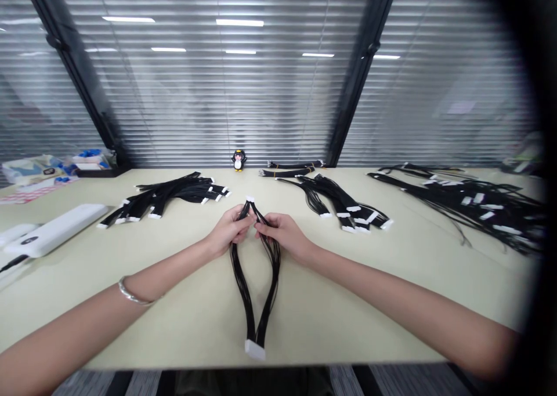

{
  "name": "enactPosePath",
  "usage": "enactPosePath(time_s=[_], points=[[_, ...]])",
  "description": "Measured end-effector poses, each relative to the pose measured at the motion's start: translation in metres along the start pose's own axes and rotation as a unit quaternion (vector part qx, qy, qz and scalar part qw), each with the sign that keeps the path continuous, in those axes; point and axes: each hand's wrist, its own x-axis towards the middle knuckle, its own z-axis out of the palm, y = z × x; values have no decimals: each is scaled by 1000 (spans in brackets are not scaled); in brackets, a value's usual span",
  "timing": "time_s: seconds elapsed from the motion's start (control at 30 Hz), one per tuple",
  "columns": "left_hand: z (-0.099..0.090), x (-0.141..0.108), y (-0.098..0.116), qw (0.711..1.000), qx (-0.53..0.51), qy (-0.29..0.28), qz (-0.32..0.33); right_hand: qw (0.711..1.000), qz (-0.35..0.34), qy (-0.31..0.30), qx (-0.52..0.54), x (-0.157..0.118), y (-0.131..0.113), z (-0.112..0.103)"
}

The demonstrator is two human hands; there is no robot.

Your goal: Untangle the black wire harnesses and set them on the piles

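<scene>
A black wire harness (249, 303) lies before me in a loop, split into two strands. One white connector (255, 349) rests near the table's front edge; a smaller white connector (250, 199) is at the far end, where the strands meet. My left hand (235, 228) pinches the left strand just below the small connector. The right strand is held between the fingers of my right hand (278, 233), close beside my left. A silver bracelet (133, 291) circles the left forearm.
Black harness bundles lie at back left (169, 196), at back right (339, 199) and far right (474, 204). A penguin figure (238, 160) stands at the back. White power bank (58, 231) and packets (35, 170) are on the left. Slatted blinds (226, 94) stand behind the table (348, 309).
</scene>
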Motion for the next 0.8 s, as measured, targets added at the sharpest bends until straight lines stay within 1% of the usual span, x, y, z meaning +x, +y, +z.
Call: enactPosePath(time_s=[0.1,0.17,0.27,0.33,0.4,0.47,0.53,0.63,0.8], points=[[1,-1,2,1000,18,-17,14,1000,1,-2,-11,0,0,0],[0,-1,2,999,26,-19,13,999,-4,12,-50,-1,0,2],[-2,-1,0,999,44,24,19,990,-39,59,-122,-3,0,5],[-3,0,-1,997,55,48,22,984,-57,75,-149,-4,1,6],[-4,0,-2,997,59,48,19,982,-53,74,-166,-4,2,6],[-4,0,-2,997,61,36,16,982,-36,70,-174,-3,5,5],[-4,0,-3,998,62,28,18,985,-21,62,-161,-1,7,4],[-3,1,-4,997,64,26,27,993,2,52,-107,0,8,3],[-4,4,-6,998,58,31,20,997,22,69,-21,1,6,2]])
